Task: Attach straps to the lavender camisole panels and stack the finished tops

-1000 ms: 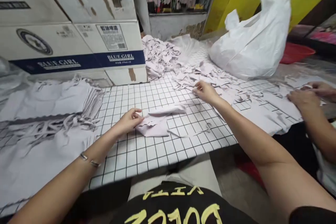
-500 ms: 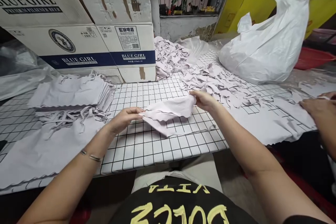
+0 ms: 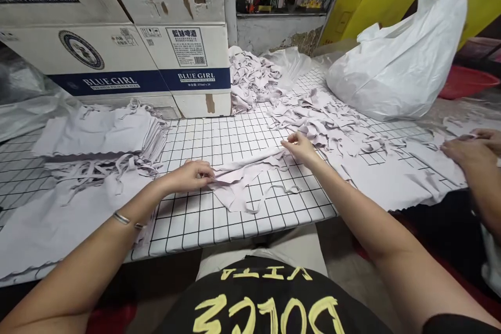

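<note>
A pale pink fabric piece point(image 3: 245, 180) with thin straps lies spread on the black-and-white grid table point(image 3: 219, 224). My left hand point(image 3: 190, 176) pinches its left end, fingers closed. My right hand point(image 3: 300, 146) pinches its right end at the table surface. To the left sits a stack of like pieces point(image 3: 97, 130) with dangling straps. A loose heap of small pink pieces point(image 3: 321, 120) spreads just beyond my right hand.
White "Blue Girl" cardboard boxes point(image 3: 129, 36) stand at the back left. A bulging white plastic bag point(image 3: 407, 62) sits at the back right, with a red basin point(image 3: 465, 82) behind it. Another person's hands point(image 3: 472, 151) work on fabric at the right edge.
My right hand reached to the heap, then both hands lifted a fabric piece and stretched it in the air. Now it is lowered flat onto the grid table, still held at both ends.
</note>
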{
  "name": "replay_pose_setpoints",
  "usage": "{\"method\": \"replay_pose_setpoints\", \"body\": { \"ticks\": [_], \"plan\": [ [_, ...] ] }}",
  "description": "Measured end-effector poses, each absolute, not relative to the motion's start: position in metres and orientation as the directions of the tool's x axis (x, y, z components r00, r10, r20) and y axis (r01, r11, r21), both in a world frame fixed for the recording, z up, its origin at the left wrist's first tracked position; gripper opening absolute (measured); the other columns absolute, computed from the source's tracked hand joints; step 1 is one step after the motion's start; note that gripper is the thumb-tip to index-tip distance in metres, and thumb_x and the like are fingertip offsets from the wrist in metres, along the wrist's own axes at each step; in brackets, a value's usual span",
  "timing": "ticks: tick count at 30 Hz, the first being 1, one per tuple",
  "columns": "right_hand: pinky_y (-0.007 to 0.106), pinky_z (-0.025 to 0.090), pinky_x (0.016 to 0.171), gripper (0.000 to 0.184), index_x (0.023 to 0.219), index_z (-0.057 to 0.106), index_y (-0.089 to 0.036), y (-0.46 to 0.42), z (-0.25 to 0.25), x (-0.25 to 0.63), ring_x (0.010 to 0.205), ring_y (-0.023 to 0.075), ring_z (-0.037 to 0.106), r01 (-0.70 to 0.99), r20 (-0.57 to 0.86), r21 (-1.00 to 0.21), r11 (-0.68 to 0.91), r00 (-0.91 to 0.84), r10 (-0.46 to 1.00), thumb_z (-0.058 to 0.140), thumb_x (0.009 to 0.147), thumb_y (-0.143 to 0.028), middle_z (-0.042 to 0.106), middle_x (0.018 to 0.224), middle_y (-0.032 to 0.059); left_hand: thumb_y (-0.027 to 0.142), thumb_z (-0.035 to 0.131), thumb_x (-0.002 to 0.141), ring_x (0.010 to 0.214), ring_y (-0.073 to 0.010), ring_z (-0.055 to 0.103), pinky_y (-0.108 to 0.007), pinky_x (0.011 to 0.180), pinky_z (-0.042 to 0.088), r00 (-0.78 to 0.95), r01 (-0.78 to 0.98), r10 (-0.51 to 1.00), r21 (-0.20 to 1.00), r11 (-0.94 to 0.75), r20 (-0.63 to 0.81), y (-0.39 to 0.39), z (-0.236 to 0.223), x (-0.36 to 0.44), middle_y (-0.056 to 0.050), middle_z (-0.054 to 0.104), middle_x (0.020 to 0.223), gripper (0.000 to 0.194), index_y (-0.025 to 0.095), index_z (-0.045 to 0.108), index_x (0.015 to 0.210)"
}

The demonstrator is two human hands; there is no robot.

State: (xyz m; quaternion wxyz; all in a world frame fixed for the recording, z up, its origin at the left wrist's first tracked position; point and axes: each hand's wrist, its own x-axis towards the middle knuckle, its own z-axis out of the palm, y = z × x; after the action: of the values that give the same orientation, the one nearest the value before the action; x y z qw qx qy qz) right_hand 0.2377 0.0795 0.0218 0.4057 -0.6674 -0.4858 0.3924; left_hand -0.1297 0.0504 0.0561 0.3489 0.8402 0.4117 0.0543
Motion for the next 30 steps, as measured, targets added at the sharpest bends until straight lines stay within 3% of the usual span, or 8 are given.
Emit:
{"method": "replay_pose_setpoints", "body": {
  "ticks": [3,7,11,15,18,24,28,30],
  "plan": [
    [0.032,0.042,0.076,0.036,0.087,0.057,-0.022,0.066,0.013,0.227,0.085,0.0195,0.055,0.715,0.148,-0.676,0.175,-0.101,0.984,0.075,0.066,-0.045,0.062,0.093,0.0033,0.039,0.055,0.082,0.089,-0.0213,0.061,-0.029,0.08,0.046,0.673,0.64,0.706,0.653,-0.404,-0.222,0.049,0.06,-0.125,-0.005,0.069,0.096,0.026,0.024,0.073,0.093],
    [0.031,0.037,0.072,0.021,0.081,0.061,-0.022,0.064,0.0,0.221,0.083,0.0206,0.055,0.864,0.082,-0.435,0.253,-0.242,0.967,0.065,0.076,-0.042,0.064,0.087,0.0046,0.04,0.059,0.081,0.093,-0.0216,0.063,-0.029,0.083,0.046,0.659,0.664,0.706,0.641,-0.384,-0.26,0.049,0.056,-0.12,-0.004,0.071,0.102,0.028,0.026,0.073,0.101],
    [0.028,0.035,0.062,0.016,0.069,0.06,-0.021,0.072,0.003,0.228,0.068,0.0165,0.053,0.826,0.045,-0.544,0.146,-0.145,0.988,0.058,0.078,-0.034,0.062,0.07,0.0014,0.041,0.058,0.083,0.085,-0.0209,0.065,-0.033,0.087,0.046,0.645,0.66,0.733,0.641,-0.391,-0.217,0.049,0.056,-0.125,-0.004,0.072,0.088,0.025,0.025,0.076,0.086],
    [0.025,0.035,0.055,0.015,0.061,0.053,-0.019,0.092,0.033,0.239,0.057,0.0127,0.047,0.601,0.061,-0.799,-0.012,0.102,0.993,0.061,0.07,-0.028,0.052,0.057,-0.0017,0.043,0.065,0.079,0.102,-0.0228,0.06,-0.034,0.094,0.046,0.663,0.516,0.74,0.786,-0.34,-0.115,0.059,0.082,-0.138,-0.006,0.066,0.108,0.022,0.024,0.074,0.078],
    [0.024,0.034,0.048,0.022,0.059,0.047,-0.019,0.126,0.072,0.243,0.05,0.0105,0.044,0.455,0.051,-0.888,-0.06,0.227,0.973,0.067,0.066,-0.022,0.046,0.052,-0.0034,0.043,0.07,0.072,0.101,-0.0231,0.058,-0.036,0.092,0.048,0.526,0.465,0.849,0.82,-0.335,0.049,0.092,0.118,-0.144,-0.007,0.062,0.112,0.024,0.019,0.07,0.07],
    [0.027,0.043,0.047,0.023,0.065,0.052,-0.018,0.201,0.176,0.239,0.045,0.0116,0.05,0.513,0.091,-0.855,-0.077,0.295,0.951,0.071,0.061,-0.004,0.05,0.049,-0.0028,0.034,0.065,0.068,0.074,-0.017,0.056,-0.029,0.074,0.046,0.345,0.694,0.867,0.525,-0.493,0.359,0.195,0.216,-0.136,-0.003,0.062,0.073,0.021,0.015,0.069,0.077],
    [0.027,0.043,0.046,0.022,0.062,0.058,-0.016,0.203,0.214,0.245,0.046,0.0131,0.051,0.687,0.245,-0.727,-0.014,0.279,0.928,0.078,0.057,-0.006,0.048,0.044,-0.0016,0.025,0.058,0.069,0.078,-0.0173,0.057,-0.028,0.077,0.044,0.398,0.729,0.784,0.354,-0.586,0.477,0.206,0.257,-0.128,-0.002,0.064,0.076,0.023,0.013,0.071,0.085],
    [0.025,0.04,0.043,0.023,0.061,0.059,-0.016,0.189,0.215,0.252,0.045,0.0127,0.05,0.694,0.238,-0.72,0.012,0.23,0.944,0.079,0.055,-0.006,0.048,0.043,-0.0012,0.025,0.056,0.069,0.082,-0.0176,0.058,-0.028,0.081,0.044,0.463,0.739,0.752,0.265,-0.62,0.469,0.193,0.259,-0.13,-0.001,0.064,0.079,0.024,0.014,0.071,0.084]
  ]
}}
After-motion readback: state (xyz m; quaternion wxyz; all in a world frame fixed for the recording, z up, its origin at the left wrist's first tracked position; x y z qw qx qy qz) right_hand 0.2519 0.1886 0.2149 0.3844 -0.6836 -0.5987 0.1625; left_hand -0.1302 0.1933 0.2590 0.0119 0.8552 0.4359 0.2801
